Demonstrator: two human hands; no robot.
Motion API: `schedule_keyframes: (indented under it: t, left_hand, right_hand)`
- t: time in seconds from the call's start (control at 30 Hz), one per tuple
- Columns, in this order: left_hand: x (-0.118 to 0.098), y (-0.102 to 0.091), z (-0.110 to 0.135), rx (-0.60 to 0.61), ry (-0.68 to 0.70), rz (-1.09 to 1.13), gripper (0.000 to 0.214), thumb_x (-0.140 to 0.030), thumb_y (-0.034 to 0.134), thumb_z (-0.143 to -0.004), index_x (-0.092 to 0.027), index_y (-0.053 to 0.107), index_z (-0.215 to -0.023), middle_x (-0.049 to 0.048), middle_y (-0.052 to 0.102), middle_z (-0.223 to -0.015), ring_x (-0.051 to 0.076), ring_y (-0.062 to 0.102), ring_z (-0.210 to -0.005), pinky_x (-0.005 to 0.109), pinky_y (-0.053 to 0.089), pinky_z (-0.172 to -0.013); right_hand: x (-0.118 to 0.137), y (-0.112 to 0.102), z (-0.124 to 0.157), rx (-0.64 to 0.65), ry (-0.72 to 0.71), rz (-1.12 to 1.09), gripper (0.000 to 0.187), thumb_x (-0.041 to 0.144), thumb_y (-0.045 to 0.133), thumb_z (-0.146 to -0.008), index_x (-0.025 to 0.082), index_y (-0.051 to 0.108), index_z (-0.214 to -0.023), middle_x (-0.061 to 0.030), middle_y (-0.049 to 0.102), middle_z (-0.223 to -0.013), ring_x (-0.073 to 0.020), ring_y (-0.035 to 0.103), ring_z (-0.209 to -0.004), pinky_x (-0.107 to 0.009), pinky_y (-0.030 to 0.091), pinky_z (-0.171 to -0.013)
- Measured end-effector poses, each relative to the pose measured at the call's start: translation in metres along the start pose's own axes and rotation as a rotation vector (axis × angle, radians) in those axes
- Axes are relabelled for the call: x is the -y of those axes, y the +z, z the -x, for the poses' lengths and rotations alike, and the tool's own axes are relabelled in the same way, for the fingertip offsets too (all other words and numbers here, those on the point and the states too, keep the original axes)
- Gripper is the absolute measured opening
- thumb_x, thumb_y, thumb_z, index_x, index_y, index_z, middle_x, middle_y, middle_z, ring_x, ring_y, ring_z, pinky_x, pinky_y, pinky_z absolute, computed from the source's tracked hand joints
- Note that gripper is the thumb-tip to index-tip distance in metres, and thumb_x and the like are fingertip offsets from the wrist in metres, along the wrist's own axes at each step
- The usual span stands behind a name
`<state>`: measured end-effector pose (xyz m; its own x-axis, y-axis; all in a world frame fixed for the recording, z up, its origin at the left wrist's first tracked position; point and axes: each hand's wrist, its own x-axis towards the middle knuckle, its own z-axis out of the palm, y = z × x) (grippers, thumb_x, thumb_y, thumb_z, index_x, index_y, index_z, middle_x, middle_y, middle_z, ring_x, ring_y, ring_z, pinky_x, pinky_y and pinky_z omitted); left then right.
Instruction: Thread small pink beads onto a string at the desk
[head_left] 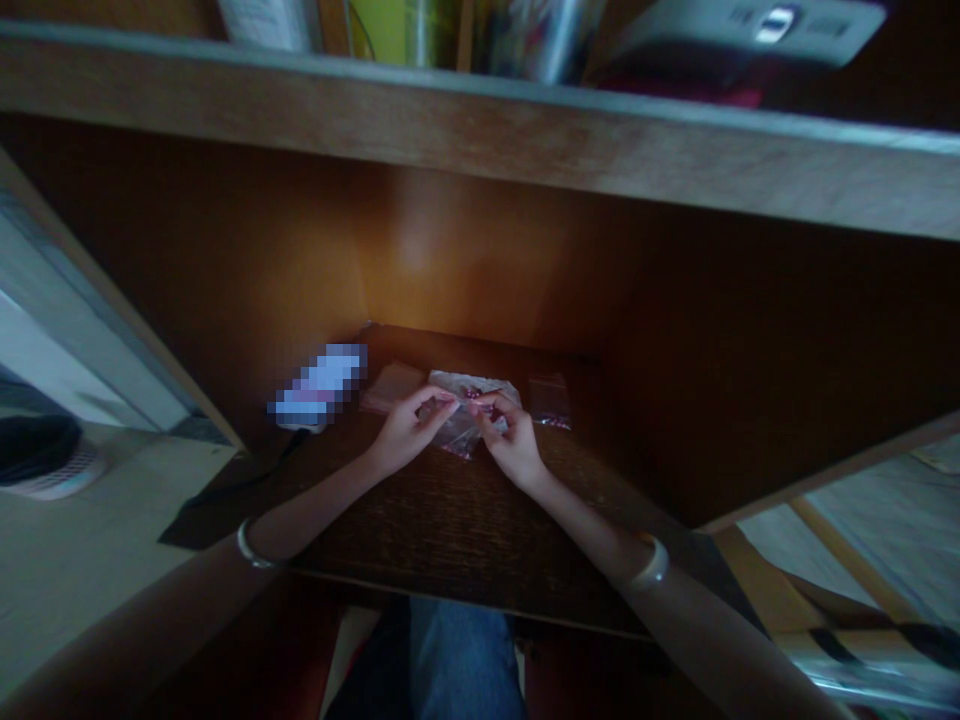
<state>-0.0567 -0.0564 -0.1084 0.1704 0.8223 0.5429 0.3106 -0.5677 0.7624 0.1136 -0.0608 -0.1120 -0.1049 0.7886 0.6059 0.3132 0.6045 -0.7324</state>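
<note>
Over the dark wooden desk, my left hand [409,430] and my right hand [511,440] meet with their fingertips almost touching. Both pinch a small clear plastic bag [457,436] with a reddish lower edge, which hangs between them. Just behind the fingers, small dark red bead-like pieces [472,393] lie on a larger clear plastic sheet or bag [450,380]. Right of my right hand is another small clear bag [550,398] with reddish bits along its bottom. Left of my left hand lies a stack of flat clear bags [394,385]. Dim light blurs fine details.
A lit phone [322,385] leans by the left panel, a dark cable [255,478] trailing from it. Wooden panels enclose the desk [420,520] on both sides and behind. Overhead, a shelf edge [480,140] carries several items. A lined waste basket [52,460] stands on the floor at left.
</note>
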Motion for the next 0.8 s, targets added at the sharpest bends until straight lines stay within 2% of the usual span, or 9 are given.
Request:
schedule_keyframes:
  t: [0.23,0.53,0.8]
  left_hand:
    - [-0.0037,-0.0004,0.0015,0.030,0.035,-0.013,0.013,-0.027,0.056,-0.086,-0.018,0.064,-0.087,0.0040,0.069,-0.088,0.016,0.065,-0.084,0.029,0.052,-0.078]
    - [-0.0036,-0.0002,0.0019,0.030,0.044,-0.027,0.014,-0.028,0.057,-0.085,-0.018,0.065,-0.082,0.0040,0.070,-0.084,0.016,0.065,-0.079,0.029,0.053,-0.075]
    - [-0.0034,-0.0010,0.0038,0.016,0.032,0.013,0.016,-0.029,0.057,-0.086,-0.018,0.068,-0.088,0.0031,0.072,-0.088,0.016,0.066,-0.082,0.027,0.052,-0.077]
  right_hand:
    - [0.0002,0.0013,0.0011,0.004,-0.006,-0.024,0.009,0.027,0.057,-0.084,0.024,0.066,-0.084,-0.0026,0.066,-0.083,-0.0171,0.061,-0.080,-0.031,0.048,-0.069]
    - [-0.0001,0.0016,0.0024,0.025,-0.035,0.014,0.010,0.025,0.055,-0.086,0.024,0.064,-0.083,-0.0019,0.064,-0.081,-0.0170,0.059,-0.079,-0.034,0.048,-0.074]
    - [0.0009,0.0023,0.0022,-0.007,-0.026,-0.002,0.007,0.028,0.060,-0.082,0.023,0.065,-0.082,-0.0008,0.066,-0.078,-0.0158,0.060,-0.072,-0.030,0.048,-0.067]
